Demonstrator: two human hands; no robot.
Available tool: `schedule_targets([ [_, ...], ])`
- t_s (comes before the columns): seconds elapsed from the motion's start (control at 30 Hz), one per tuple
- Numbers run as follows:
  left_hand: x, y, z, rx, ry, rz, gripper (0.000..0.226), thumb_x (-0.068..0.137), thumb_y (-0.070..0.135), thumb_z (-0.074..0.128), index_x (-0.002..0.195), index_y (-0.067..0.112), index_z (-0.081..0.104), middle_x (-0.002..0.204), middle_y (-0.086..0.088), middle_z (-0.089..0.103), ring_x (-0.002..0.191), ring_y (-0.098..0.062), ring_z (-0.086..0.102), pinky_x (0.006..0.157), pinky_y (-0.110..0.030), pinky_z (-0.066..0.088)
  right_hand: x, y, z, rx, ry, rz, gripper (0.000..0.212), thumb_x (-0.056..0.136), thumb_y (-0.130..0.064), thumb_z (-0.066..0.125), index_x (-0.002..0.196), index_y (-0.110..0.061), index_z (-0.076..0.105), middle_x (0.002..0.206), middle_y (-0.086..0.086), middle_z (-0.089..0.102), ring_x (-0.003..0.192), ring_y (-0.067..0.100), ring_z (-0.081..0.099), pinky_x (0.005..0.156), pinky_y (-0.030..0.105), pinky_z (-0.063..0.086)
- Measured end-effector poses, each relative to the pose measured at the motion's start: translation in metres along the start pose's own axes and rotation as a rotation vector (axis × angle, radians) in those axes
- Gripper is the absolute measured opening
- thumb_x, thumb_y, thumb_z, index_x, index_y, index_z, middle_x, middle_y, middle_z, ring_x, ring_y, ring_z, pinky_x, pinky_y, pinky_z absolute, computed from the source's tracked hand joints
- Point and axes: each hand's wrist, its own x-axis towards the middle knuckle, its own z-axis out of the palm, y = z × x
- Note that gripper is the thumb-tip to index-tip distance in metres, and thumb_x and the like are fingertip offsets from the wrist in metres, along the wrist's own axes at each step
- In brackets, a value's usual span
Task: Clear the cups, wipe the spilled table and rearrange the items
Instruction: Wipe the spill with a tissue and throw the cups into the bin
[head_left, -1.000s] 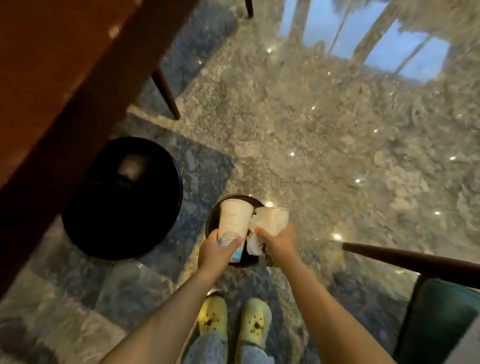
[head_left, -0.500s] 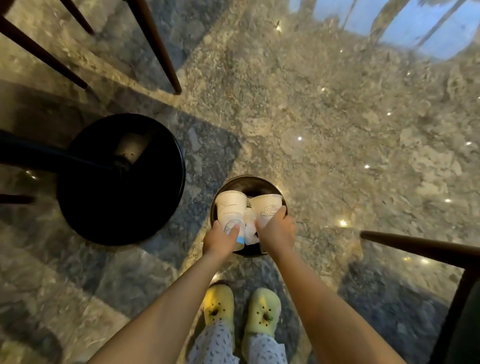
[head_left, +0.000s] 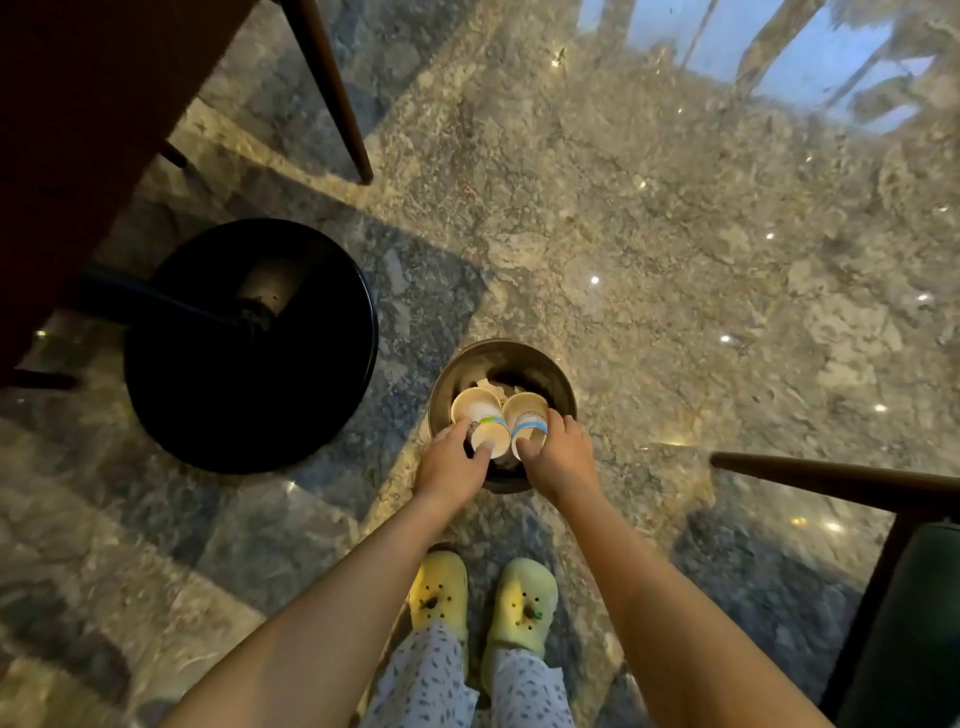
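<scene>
Two white paper cups sit side by side inside the mouth of a small round bin (head_left: 558, 382) on the floor. My left hand (head_left: 451, 465) grips the left cup (head_left: 480, 415) by its lower half. My right hand (head_left: 560, 457) grips the right cup (head_left: 527, 415), which has a blue band, the same way. Both cups tilt with their open mouths facing away from me. Crumpled white paper lies deeper in the bin behind them.
A black round table base (head_left: 249, 345) with its pole stands left of the bin. A dark wooden chair leg (head_left: 332, 93) rises at upper left, beside a brown tabletop edge (head_left: 78, 104). A chair's wooden arm (head_left: 831, 480) and green seat are at right. My feet in yellow clogs (head_left: 483, 597) stand just behind the bin.
Both hands have lowered the two cups from above the bin down into its mouth, tipping them forward. The view has tilted more steeply down.
</scene>
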Motion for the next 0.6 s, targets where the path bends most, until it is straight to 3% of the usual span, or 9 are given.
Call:
schedule_targets([
  [0.2, -0.020, 0.008, -0.027, 0.180, -0.048, 0.114, 0.053, 0.092, 0.036, 0.048, 0.140, 0.018, 0.035, 0.144, -0.008, 0.041, 0.131, -0.029, 0.036, 0.104, -0.037, 0.033, -0.024, -0.009, -0.024, -0.234, -0.111, -0.122, 0.063, 0.088, -0.045, 0.049, 0.141, -0.014, 0.032, 0.144, 0.010, 0.040, 0.127, 0.032, 0.041, 0.102, 0.040, 0.034],
  [0.3, -0.034, 0.018, -0.049, 0.306, -0.061, 0.105, 0.054, 0.093, 0.039, 0.044, 0.141, 0.020, 0.031, 0.145, -0.007, 0.039, 0.133, -0.029, 0.032, 0.105, -0.040, 0.033, -0.044, -0.019, -0.041, -0.322, -0.132, -0.139, 0.066, 0.089, -0.047, 0.049, 0.143, -0.017, 0.028, 0.146, 0.009, 0.037, 0.129, 0.034, 0.037, 0.101, 0.042, 0.035],
  [0.4, -0.056, 0.030, -0.072, 0.388, -0.098, 0.105, 0.047, 0.092, 0.040, 0.044, 0.134, 0.019, 0.040, 0.136, -0.011, 0.047, 0.128, -0.030, 0.037, 0.102, -0.042, 0.037, -0.067, -0.034, -0.064, -0.416, -0.170, -0.157, 0.069, 0.089, -0.051, 0.048, 0.146, -0.019, 0.023, 0.149, 0.009, 0.032, 0.132, 0.034, 0.034, 0.104, 0.043, 0.034],
  [0.5, -0.085, 0.045, -0.096, 0.417, -0.137, 0.139, 0.041, 0.091, 0.038, 0.046, 0.125, 0.014, 0.048, 0.128, -0.015, 0.053, 0.121, -0.033, 0.045, 0.098, -0.043, 0.041, -0.094, -0.054, -0.094, -0.470, -0.204, -0.194, 0.070, 0.089, -0.050, 0.049, 0.146, -0.018, 0.025, 0.149, 0.010, 0.032, 0.133, 0.034, 0.031, 0.105, 0.044, 0.033],
  [0.6, -0.120, 0.067, -0.123, 0.385, -0.187, 0.151, 0.046, 0.091, 0.036, 0.046, 0.131, 0.014, 0.045, 0.131, -0.015, 0.052, 0.120, -0.033, 0.048, 0.097, -0.040, 0.042, -0.124, -0.078, -0.133, -0.502, -0.198, -0.231, 0.069, 0.089, -0.050, 0.050, 0.145, -0.018, 0.028, 0.146, 0.014, 0.037, 0.132, 0.035, 0.035, 0.107, 0.047, 0.034],
])
